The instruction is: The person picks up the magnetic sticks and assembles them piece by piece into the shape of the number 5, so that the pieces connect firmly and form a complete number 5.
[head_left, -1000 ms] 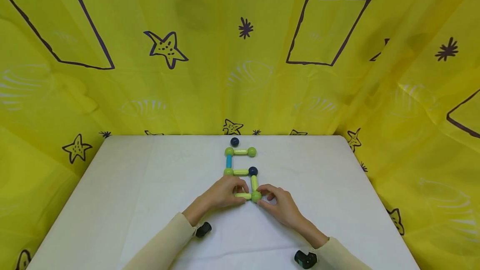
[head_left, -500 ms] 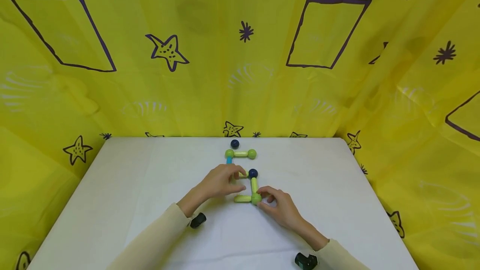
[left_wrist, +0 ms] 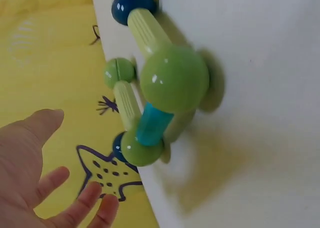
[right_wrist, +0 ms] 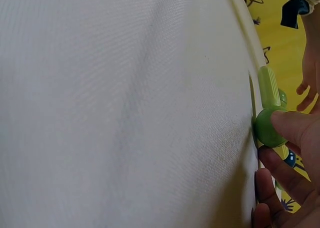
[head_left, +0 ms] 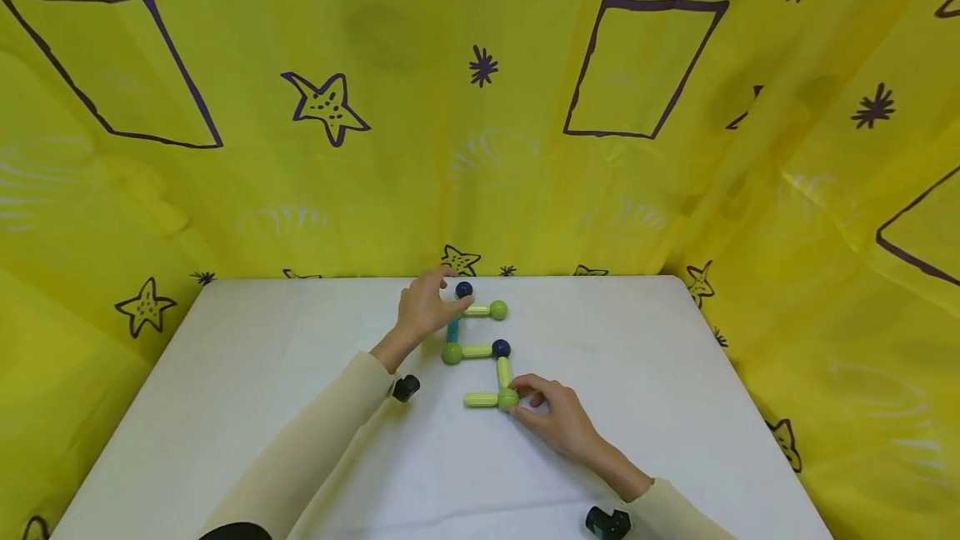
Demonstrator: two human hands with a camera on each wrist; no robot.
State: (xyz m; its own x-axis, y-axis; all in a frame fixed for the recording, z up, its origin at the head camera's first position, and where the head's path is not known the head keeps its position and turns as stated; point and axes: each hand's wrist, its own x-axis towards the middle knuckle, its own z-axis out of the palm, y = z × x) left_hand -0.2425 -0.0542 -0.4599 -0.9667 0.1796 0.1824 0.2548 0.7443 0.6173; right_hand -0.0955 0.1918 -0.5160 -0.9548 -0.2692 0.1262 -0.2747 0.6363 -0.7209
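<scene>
My left hand (head_left: 426,305) reaches over the far end of the zigzag, thumb and fingers spread around a loose dark blue ball (head_left: 464,290). In the left wrist view that hand (left_wrist: 35,178) holds nothing. Thumb and fingers of my right hand (head_left: 555,415) pinch the green ball (head_left: 507,398) at the near right corner. From this ball a pale green rod (head_left: 481,400) points left with a free end, and another rod (head_left: 504,372) runs back to a dark blue ball (head_left: 501,348). A teal rod (left_wrist: 155,124) joins two green balls on the zigzag's left side.
The pieces lie on a white-covered table (head_left: 300,440). A yellow curtain (head_left: 420,190) with dark drawings surrounds its back and sides. Black wrist cameras (head_left: 406,388) hang beneath both sleeves.
My left hand has let go of the near pale green rod and moved away from me to the loose dark blue ball, its fingers spreading. My right hand keeps its pinch on the green ball.
</scene>
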